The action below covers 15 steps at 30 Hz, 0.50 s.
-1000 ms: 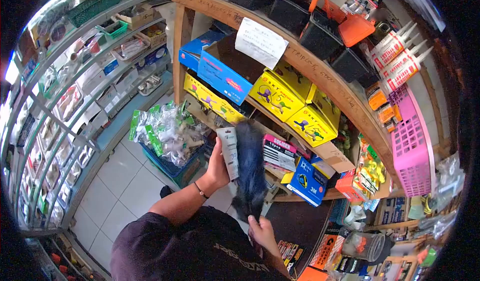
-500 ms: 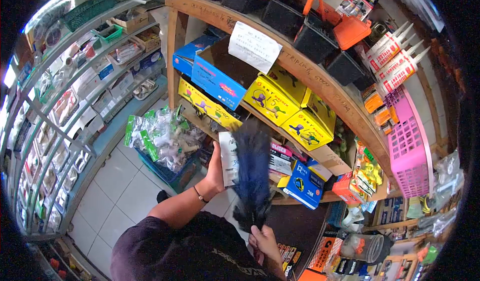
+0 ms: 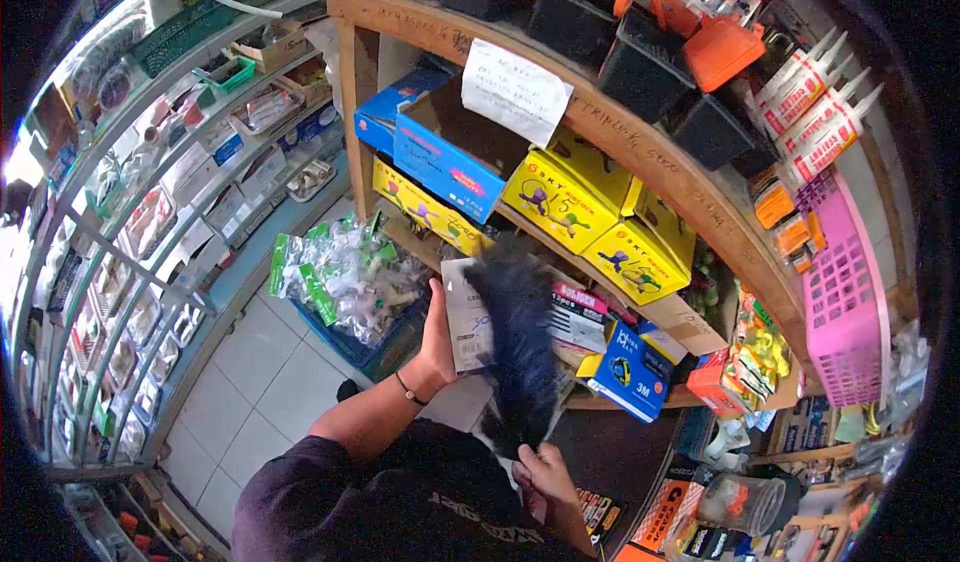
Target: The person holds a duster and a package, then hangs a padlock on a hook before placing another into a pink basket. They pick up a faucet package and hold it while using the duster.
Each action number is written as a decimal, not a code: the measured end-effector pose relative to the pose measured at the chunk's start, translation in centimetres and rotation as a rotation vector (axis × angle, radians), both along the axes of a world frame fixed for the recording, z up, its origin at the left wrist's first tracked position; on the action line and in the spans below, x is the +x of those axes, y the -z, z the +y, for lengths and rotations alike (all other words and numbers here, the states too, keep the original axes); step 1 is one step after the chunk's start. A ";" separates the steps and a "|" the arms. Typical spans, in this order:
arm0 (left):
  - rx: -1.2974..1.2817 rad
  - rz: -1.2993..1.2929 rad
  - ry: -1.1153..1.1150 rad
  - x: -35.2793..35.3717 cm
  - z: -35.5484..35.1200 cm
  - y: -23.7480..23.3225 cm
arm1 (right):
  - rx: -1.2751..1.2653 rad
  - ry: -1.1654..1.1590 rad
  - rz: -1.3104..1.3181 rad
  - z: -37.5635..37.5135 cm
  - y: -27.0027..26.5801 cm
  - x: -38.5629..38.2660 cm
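My right hand [image 3: 545, 474] is closed around the lower end of a dark feather duster [image 3: 522, 352], which points up in front of the shelf. My left hand [image 3: 434, 338] is against the left side of a pale box [image 3: 465, 314] with writing on it; its fingers are partly hidden behind the box. The duster covers the box's right part. Just right of the duster are a pink and white box [image 3: 578, 320] and a blue 3M box [image 3: 627, 372]. Above stand yellow boxes [image 3: 560, 202] and an open blue box [image 3: 448, 170].
A wooden shelf edge [image 3: 620, 127] curves overhead, with black bins [image 3: 570, 30] above it. A basket of bagged parts [image 3: 350, 272] stands on the left by the tiled floor [image 3: 255, 387]. Glass-fronted shelves line the far left. A pink basket [image 3: 845, 292] is at right.
The duster's top has shifted slightly right and now shows more sharply. The whole view has moved a little, with the shelf boxes now further right. Both hands keep their places at the box and duster.
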<state>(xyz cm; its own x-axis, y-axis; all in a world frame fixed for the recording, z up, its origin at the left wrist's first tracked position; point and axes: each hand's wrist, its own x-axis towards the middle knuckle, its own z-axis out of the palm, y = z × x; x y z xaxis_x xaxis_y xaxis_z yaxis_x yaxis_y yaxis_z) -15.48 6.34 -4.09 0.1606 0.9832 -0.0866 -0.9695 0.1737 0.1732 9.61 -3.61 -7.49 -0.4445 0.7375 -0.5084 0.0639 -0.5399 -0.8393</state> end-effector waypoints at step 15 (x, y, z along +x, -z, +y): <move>0.222 -0.119 0.023 -2.5 -0.1 1.0 | -0.037 -0.080 -0.052 2.3 -1.0 -1.7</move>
